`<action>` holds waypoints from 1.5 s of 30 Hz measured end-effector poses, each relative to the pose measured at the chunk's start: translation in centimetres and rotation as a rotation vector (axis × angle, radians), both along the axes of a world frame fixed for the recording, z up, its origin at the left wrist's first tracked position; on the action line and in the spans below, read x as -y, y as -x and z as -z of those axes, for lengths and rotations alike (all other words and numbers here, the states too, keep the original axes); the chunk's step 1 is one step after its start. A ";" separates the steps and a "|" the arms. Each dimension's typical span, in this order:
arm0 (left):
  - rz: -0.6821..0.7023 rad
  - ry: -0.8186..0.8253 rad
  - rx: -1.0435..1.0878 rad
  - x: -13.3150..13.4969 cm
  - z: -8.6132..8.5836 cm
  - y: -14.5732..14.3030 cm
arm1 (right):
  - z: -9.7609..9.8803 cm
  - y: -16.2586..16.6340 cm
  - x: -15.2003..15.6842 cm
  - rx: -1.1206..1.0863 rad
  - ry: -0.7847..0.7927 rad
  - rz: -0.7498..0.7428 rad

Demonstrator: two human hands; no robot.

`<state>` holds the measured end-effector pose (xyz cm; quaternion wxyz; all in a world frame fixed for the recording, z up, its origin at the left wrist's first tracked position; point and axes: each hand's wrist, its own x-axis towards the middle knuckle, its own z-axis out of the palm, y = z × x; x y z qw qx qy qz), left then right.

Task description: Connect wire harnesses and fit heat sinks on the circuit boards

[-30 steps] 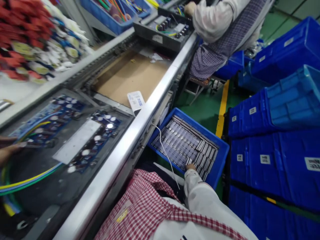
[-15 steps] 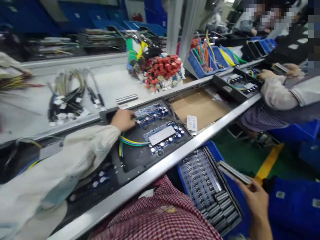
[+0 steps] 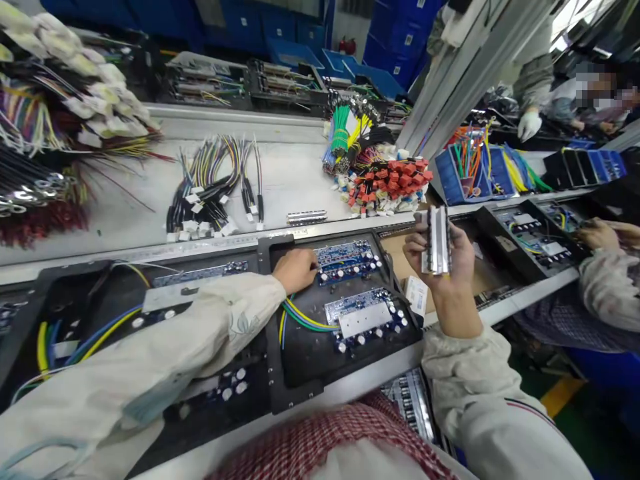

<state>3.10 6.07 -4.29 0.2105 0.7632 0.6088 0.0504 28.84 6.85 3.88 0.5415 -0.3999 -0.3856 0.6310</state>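
Observation:
In my right hand (image 3: 457, 270), raised over the bench's front rail, is a silver metal heat sink (image 3: 438, 241), held upright between fingers and thumb, with dark parts along its edges. My left hand (image 3: 295, 270) is curled at the left end of the upper blue circuit board (image 3: 345, 257), inside a black tray (image 3: 305, 360). What its fingertips hold there, if anything, is hidden. Below lies a second circuit board (image 3: 333, 310) with a silver plate (image 3: 365, 320) on it. Yellow, green and blue wires (image 3: 307, 320) run from its left side under my left wrist.
Another metal piece (image 3: 307, 217) lies behind the tray. Black-sleeved cables (image 3: 205, 207), red connectors (image 3: 395, 179) and bundled wires (image 3: 341, 130) sit on the white shelf. A box of metal parts (image 3: 413, 403) stands below the rail. A co-worker's hands (image 3: 600, 233) are at the right.
My right hand has come up from beside the blue parts box to above the rail, bringing the heat sink. My left hand stays at the upper board. The view has turned left.

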 end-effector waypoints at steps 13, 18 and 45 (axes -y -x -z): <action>-0.046 0.145 0.163 -0.6 0.7 0.9 | 3.1 6.8 -7.0 1.217 -1.112 -0.872; -0.078 0.163 0.206 -0.6 0.8 0.8 | 5.4 6.6 -6.4 1.271 -1.157 -0.889; -0.094 0.160 0.258 -0.8 0.3 0.9 | 6.5 6.3 -5.3 1.416 -1.169 -0.844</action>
